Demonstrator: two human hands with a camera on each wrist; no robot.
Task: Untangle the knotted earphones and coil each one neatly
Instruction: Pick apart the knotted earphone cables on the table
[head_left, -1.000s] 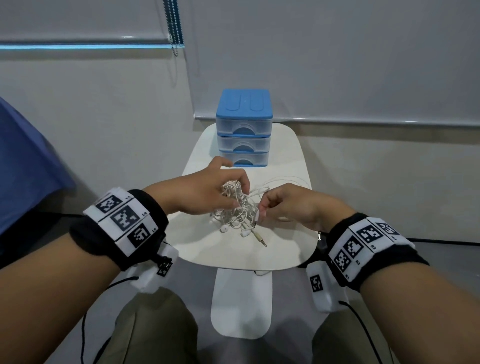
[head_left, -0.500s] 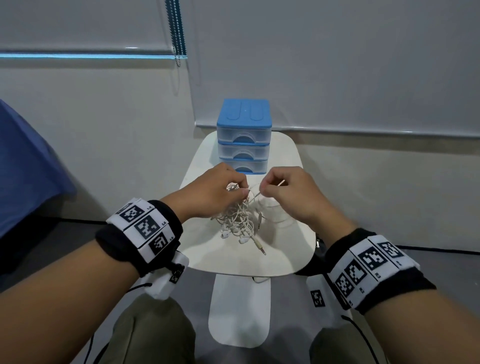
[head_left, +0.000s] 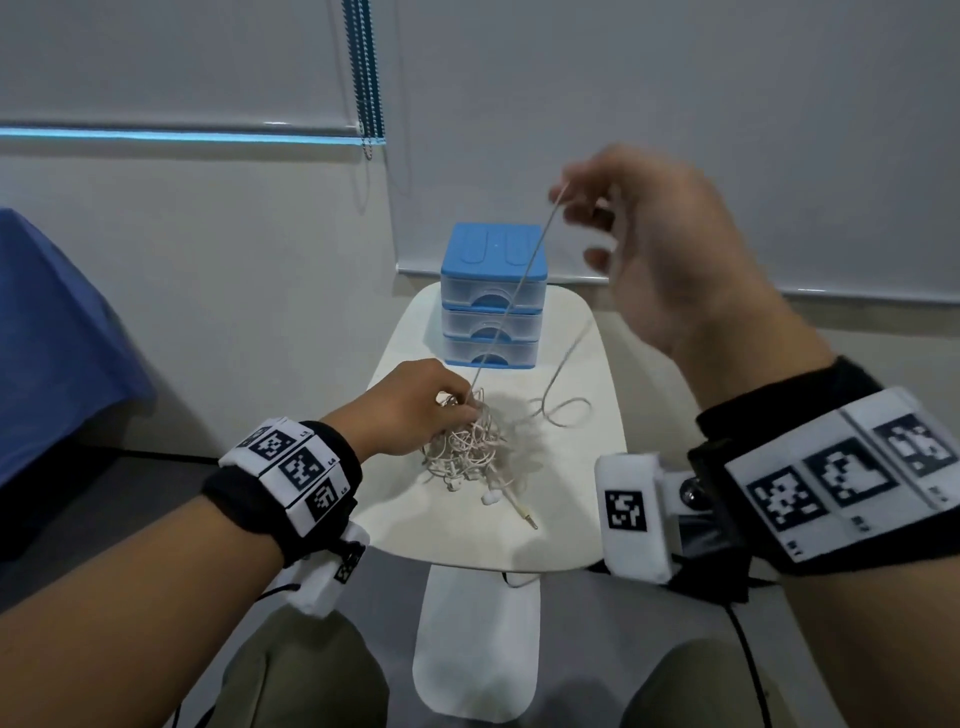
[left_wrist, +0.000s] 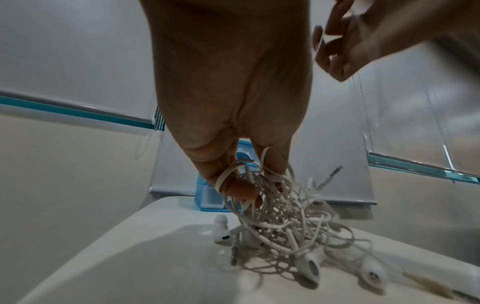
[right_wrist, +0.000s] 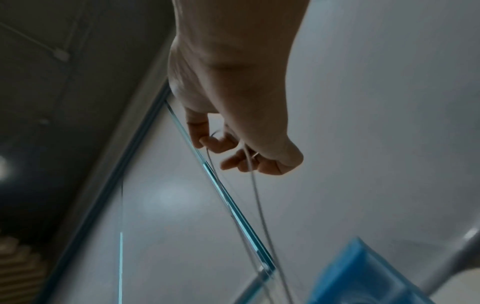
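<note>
A knotted bundle of white earphones lies on the small white table. My left hand grips the top of the bundle, with cable looped round its fingers. My right hand, blurred, is raised high above the table and pinches one cable drawn taut from the bundle. A slack loop of cable lies right of the bundle. Earbuds and a jack plug stick out at the bundle's near side.
A blue-topped three-drawer plastic organiser stands at the table's far end, right behind the taut cable. Roller blinds with a bead chain cover the wall behind. My knees are below the table's near edge.
My right hand has risen from beside the bundle to well above the table, drawing a long cable out of the tangle. My left hand stays on the bundle.
</note>
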